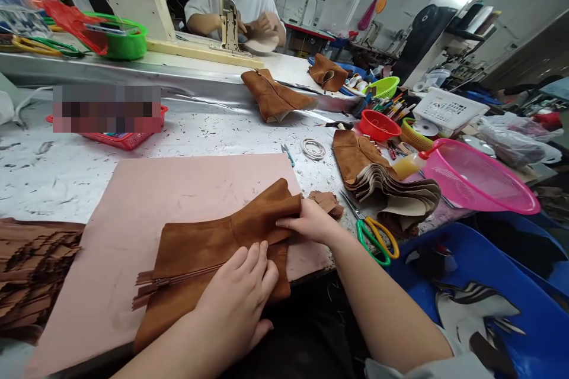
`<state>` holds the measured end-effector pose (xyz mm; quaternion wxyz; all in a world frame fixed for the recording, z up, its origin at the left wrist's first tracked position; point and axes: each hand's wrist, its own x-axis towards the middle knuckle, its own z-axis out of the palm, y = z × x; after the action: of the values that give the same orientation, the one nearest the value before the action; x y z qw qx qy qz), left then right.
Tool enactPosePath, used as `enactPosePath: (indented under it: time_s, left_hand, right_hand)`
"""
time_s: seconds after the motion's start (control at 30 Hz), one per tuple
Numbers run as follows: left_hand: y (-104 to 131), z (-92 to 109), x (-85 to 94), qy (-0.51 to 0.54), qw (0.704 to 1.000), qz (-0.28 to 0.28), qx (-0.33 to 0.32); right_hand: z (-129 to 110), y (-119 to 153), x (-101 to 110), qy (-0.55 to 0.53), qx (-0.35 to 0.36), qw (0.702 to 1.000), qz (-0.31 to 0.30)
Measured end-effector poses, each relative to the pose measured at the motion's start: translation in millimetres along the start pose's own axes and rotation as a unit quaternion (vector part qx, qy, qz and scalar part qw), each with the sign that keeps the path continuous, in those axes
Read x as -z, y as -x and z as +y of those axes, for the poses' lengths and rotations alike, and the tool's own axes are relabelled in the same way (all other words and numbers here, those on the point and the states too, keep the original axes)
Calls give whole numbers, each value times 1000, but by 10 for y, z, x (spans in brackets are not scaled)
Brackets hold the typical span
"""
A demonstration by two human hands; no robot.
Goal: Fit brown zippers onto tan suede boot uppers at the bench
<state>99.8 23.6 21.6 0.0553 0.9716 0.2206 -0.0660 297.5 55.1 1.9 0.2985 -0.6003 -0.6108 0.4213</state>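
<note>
The leather piece (195, 243) is brown, the mat (146, 195) pale pink. Dark flecks speckle the white bench (213, 130); the tub (484, 260) is blue.

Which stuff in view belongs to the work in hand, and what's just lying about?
In use:
- brown zippered piece: left hand on it, right hand gripping its edge
- pink board under it
- brown stack, perhaps; similar colour

Apparently lying about:
- scissors
- white coil
- pink basket
</note>
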Motion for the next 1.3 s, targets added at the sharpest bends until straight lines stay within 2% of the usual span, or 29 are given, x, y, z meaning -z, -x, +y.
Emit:
enactPosePath:
  time_s: [0.27, 0.73, 0.87, 0.93, 0.97, 1.03, 1.1, 1.2, 1.3]
  left_hand:
    - [6, 10, -11, -1, 1000, 6, 12]
    - [-102, 76, 75, -2, 1000, -13, 15]
    - [55, -28, 158, 54, 998, 12, 38]
    - [252, -193, 186, 78, 993, 48, 76]
    - [373, -298, 189, 77, 987, 77, 115]
    - [627, -507, 171, 38, 959, 155, 233]
    - [846, -650, 136, 41, 926, 170, 335]
    - [1036, -660, 74, 167, 894, 145, 390]
    - [1105, -517, -34, 293, 854, 176, 393]
  right_hand:
    - [-45, -121, 231, 59, -22, 994, -91]
    - [-33, 7, 80, 216, 16, 976, -27]
    - [-55, 98, 70, 238, 34, 970, -15]
    - [-79, 158, 42, 241, 47, 969, -9]
    - [-92, 189, 14, 242, 57, 968, -6]
    - [-118, 245, -68, 233, 75, 970, 4]
    - [-150, 284, -171, 198, 75, 977, 17]
    - [-227, 315, -305, 127, 47, 990, 41]
    - [-306, 354, -374, 98, 47, 994, 28]
